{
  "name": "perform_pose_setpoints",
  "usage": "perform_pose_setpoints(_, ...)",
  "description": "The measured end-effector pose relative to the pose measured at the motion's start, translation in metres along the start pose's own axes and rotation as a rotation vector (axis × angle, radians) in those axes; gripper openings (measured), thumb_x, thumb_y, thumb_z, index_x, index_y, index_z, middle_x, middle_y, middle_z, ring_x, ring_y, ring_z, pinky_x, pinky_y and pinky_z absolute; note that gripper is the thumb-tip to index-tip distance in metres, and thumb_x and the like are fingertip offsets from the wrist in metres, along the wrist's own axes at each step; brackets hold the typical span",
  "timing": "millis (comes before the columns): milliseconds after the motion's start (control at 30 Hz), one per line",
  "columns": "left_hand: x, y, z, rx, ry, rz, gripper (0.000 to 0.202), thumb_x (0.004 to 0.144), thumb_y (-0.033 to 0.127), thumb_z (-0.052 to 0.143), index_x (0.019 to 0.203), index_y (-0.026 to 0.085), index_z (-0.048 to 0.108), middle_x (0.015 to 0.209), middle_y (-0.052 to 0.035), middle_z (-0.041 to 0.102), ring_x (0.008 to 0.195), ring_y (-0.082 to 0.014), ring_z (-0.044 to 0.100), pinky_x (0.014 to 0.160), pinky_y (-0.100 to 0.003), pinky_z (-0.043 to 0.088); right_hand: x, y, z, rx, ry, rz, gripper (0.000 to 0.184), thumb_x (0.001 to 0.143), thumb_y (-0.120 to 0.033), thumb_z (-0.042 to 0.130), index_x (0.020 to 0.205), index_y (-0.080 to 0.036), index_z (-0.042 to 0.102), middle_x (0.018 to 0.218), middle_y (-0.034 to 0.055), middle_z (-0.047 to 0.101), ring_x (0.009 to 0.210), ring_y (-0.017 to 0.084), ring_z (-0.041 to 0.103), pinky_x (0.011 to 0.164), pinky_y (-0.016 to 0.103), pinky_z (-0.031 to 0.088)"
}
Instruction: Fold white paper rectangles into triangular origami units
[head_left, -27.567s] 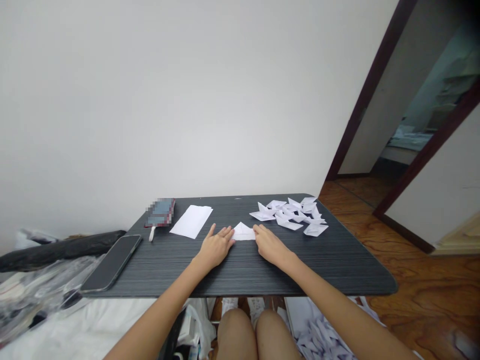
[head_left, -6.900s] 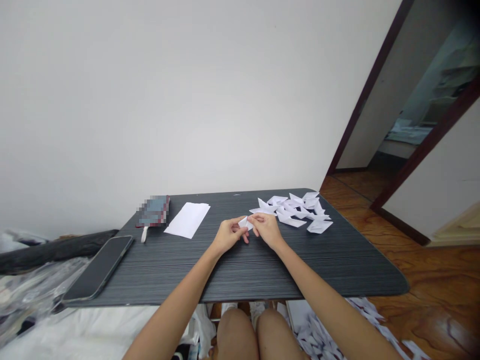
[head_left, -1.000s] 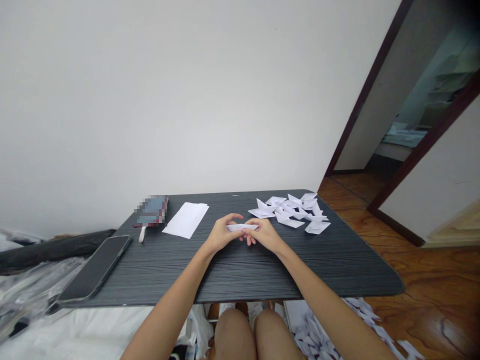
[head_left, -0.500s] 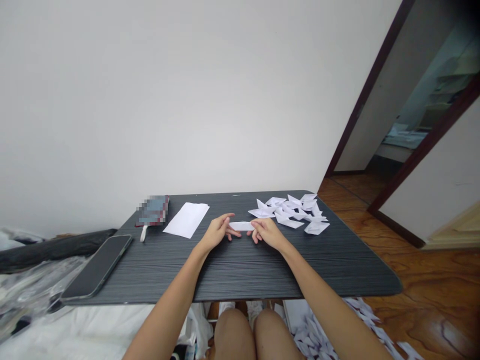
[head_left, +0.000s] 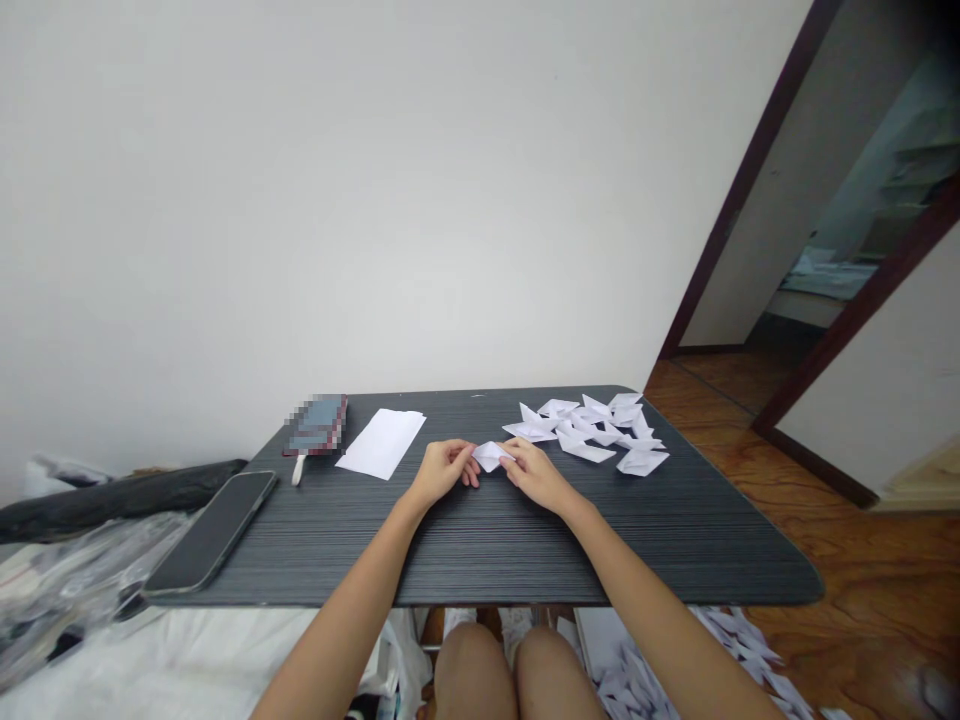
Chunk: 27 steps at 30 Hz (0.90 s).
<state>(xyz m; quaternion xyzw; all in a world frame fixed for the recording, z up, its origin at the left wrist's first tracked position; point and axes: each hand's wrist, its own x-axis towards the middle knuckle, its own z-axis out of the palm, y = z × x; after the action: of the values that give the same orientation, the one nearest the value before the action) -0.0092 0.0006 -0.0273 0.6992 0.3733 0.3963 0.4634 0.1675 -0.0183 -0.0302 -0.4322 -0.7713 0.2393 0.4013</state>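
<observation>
Between my two hands, just above the dark table (head_left: 480, 560), is a small piece of folded white paper (head_left: 490, 456) with a pointed lower edge. My left hand (head_left: 448, 470) pinches its left end between thumb and fingers. On the other side my right hand (head_left: 534, 472) grips the right end, its fingers partly covering the paper. Several folded paper boats (head_left: 585, 448) lie in a loose group beyond and to the right of my right hand. A few flat white sheets (head_left: 382, 442) rest to the left of my left hand.
A phone (head_left: 211, 532) lies at the table's left edge. Behind it sits a blurred, dark-red-edged pouch (head_left: 319, 425) with a white strap (head_left: 298, 470). More folded papers (head_left: 637, 685) are heaped below the table at right. A white wall (head_left: 465, 200) rises behind.
The paper between my hands has gone from a flat narrow strip to a pointed, diamond-like shape. My hands have closed in around it. The view has shifted slightly.
</observation>
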Motion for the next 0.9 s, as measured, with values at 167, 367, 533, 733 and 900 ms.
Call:
perform_pose_setpoints(167,0.003,-0.006,-0.023,0.417,0.311,0.038,0.032,0.082,0.034,0.035,0.092,0.012,0.056,0.067,-0.0058,0.062,0.056,-0.0137,0.059,0.057,-0.026,0.047,0.003,0.011,-0.005,-0.015,0.118,0.185,0.026,0.075,-0.026,0.043,0.084,-0.015,0.065,0.063,0.0026,0.057,0.054,0.012,0.051,0.054,0.023,0.040)
perform_pose_setpoints(367,-0.003,-0.015,-0.061,1.086,0.679,-0.102,0.036,0.073,0.021,0.046,0.107,0.010,0.050,0.113,-0.0147,0.050,0.106,-0.0255,0.045,0.089,-0.038,0.034,0.002,0.021,-0.020,-0.037,0.226,0.345,0.028,0.068,-0.028,0.045,0.077,-0.012,0.066,0.048,0.0016,0.056,0.046,0.014,0.050,0.050,0.024,0.039)
perform_pose_setpoints(533,-0.007,-0.021,-0.067,1.226,0.687,-0.220,0.041,0.075,0.026,0.045,0.112,0.009,0.046,0.120,-0.0165,0.042,0.110,-0.0258,0.040,0.089,-0.037,0.032,-0.002,0.026,-0.033,-0.211,0.343,0.438,0.030,0.067,-0.028,0.043,0.079,-0.012,0.065,0.051,0.0028,0.057,0.049,0.015,0.051,0.057,0.027,0.040)
perform_pose_setpoints(733,-0.010,-0.021,-0.066,1.279,0.586,-0.369,0.037,0.076,0.033,0.042,0.103,0.010,0.051,0.106,-0.0166,0.051,0.103,-0.0260,0.044,0.083,-0.036,0.034,-0.007,0.028,-0.041,-0.439,0.660,0.315,0.031,0.067,-0.023,0.044,0.087,-0.011,0.063,0.084,0.0107,0.053,0.071,0.019,0.051,0.074,0.034,0.039)
perform_pose_setpoints(900,-0.010,-0.014,-0.065,1.316,0.525,-0.423,0.033,0.077,0.034,0.038,0.092,0.010,0.055,0.095,-0.0146,0.054,0.094,-0.0257,0.048,0.075,-0.035,0.036,-0.006,0.018,-0.040,-0.450,0.839,0.195,0.030,0.068,-0.017,0.041,0.090,-0.013,0.062,0.089,0.0094,0.046,0.072,0.017,0.048,0.076,0.035,0.039)
